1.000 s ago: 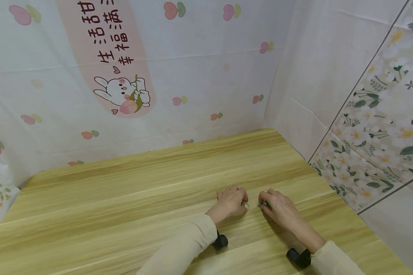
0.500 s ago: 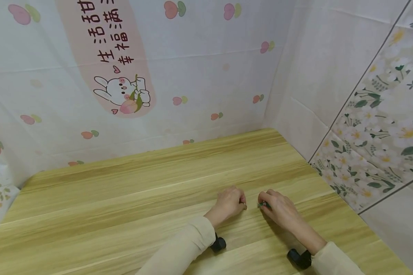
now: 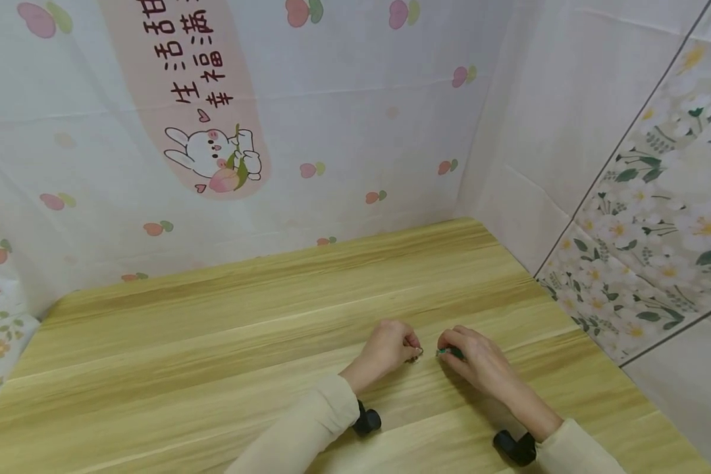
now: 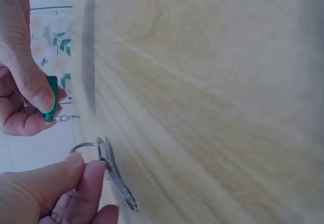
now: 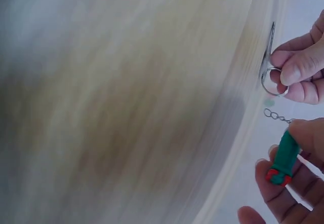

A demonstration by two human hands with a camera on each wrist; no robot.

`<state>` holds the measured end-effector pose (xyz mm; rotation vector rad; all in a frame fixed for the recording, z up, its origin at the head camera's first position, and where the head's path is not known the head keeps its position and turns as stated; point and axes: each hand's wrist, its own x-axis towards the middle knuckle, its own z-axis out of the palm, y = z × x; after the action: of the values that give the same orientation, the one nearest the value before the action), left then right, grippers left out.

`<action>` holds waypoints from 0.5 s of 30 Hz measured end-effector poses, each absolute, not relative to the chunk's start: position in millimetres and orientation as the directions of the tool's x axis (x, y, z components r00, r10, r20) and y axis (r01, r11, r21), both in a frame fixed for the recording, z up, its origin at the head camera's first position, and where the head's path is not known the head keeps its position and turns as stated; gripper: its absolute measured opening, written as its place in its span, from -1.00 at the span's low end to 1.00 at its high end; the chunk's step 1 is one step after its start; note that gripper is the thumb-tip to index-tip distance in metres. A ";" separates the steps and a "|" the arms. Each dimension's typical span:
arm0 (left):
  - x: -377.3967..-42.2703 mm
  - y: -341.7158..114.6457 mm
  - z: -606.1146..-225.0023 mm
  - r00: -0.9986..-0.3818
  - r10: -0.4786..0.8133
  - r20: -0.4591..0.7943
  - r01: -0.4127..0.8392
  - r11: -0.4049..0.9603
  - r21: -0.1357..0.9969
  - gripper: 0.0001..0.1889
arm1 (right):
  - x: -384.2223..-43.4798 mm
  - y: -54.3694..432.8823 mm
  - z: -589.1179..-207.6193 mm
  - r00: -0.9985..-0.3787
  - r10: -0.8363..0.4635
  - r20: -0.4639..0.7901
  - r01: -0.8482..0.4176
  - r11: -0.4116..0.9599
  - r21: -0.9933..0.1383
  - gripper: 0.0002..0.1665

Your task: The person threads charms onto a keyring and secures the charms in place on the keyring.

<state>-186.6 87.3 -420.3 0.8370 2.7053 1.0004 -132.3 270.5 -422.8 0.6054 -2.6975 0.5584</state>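
Note:
Between thumb and fingertip, my left hand (image 3: 385, 349) pinches a metal key ring (image 4: 85, 145). Keys (image 4: 117, 176) hang from that ring over the table, seen edge-on in the left wrist view. My right hand (image 3: 476, 355) holds a small green charm (image 5: 285, 158) with red bits at one end, the thumb pressed on it. A short metal chain (image 5: 276, 115) sticks out from the charm toward the key ring. The chain's free end and the ring are close together but apart. Both hands are low over the table, facing each other, in the head view.
The wood-grain table (image 3: 213, 342) spreads out to the left of and beyond the hands. Behind it hangs a white printed curtain (image 3: 343, 131), and a floral panel (image 3: 646, 263) stands along the right. Black wrist cameras (image 3: 367, 420) sit beneath the wrists.
My left hand has drawn slightly left and turned, so the key ring shows at a different angle. My right hand has shifted a little left, still holding the charm. The head view has tilted slightly.

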 end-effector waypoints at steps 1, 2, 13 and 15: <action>-186.2 86.1 -420.4 -0.839 0.540 0.058 0.441 0.615 0.654 -0.91 | -132.5 269.2 -422.5 -0.852 -0.341 0.398 -0.474 0.826 -0.305 -0.74; -185.7 84.8 -420.5 -0.844 0.534 0.055 0.426 0.604 0.673 -0.91 | -132.5 267.7 -422.4 -0.845 -0.342 0.411 -0.482 0.820 -0.310 -0.74; -172.3 72.5 -420.5 -0.883 0.468 -0.040 0.137 0.338 0.931 -0.94 | -130.3 249.5 -420.8 -0.786 -0.313 0.533 -0.550 0.748 -0.372 -0.73; -169.8 71.2 -419.8 -0.884 0.462 -0.066 0.073 0.276 0.958 -0.97 | -129.6 246.6 -420.8 -0.786 -0.297 0.543 -0.548 0.740 -0.389 -0.72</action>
<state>-169.8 71.2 -419.8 0.4872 2.2193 1.6396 -129.6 246.6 -420.8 0.6434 -2.4888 0.7549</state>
